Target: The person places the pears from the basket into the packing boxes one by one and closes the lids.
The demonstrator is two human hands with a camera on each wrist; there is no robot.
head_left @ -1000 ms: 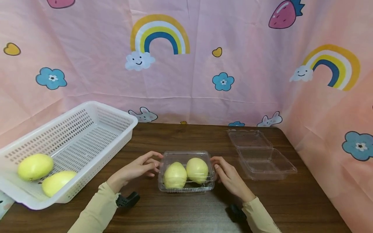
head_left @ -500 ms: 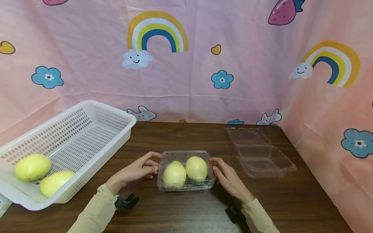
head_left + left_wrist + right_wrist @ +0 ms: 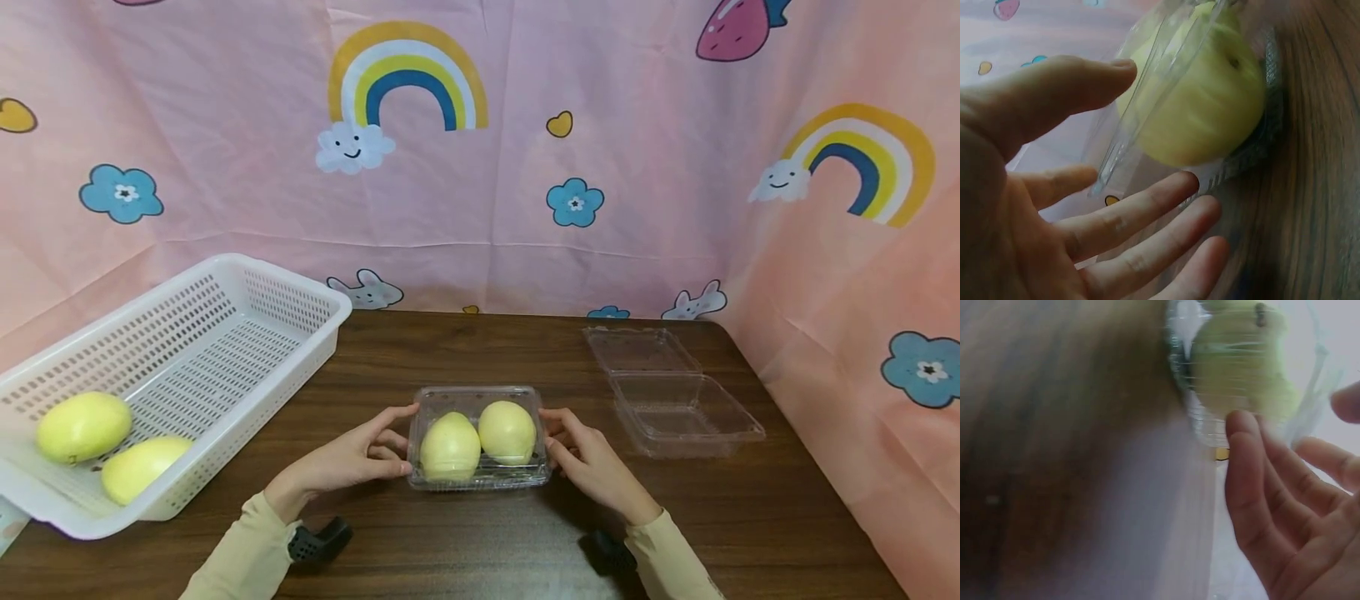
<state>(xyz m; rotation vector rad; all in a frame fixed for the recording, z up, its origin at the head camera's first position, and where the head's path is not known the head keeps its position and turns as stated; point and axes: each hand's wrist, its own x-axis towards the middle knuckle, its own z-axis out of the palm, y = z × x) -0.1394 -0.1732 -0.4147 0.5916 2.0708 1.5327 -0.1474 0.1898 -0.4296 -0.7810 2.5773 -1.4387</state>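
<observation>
Between my two hands on the table sits a clear plastic clamshell box with its lid down. Inside it lie two pale yellow-green, pear-like fruits. At the box's left side is my left hand, forefinger at the upper left corner and thumb at the lower left edge; in the left wrist view its fingers spread loosely beside the lid rim. My right hand touches the right side, and in the right wrist view its extended fingertips overlap the box wall. Neither hand curls round anything.
A white perforated basket with two more yellow-green fruits stands at the left. Back right is a second clear clamshell, lid folded back. Each wrist wears a black device. A patterned pink cloth hangs behind the table.
My left hand has shifted, its thumb moving down to the box's near left edge and its forefinger to the upper corner. The right hand and the box stay nearly in place.
</observation>
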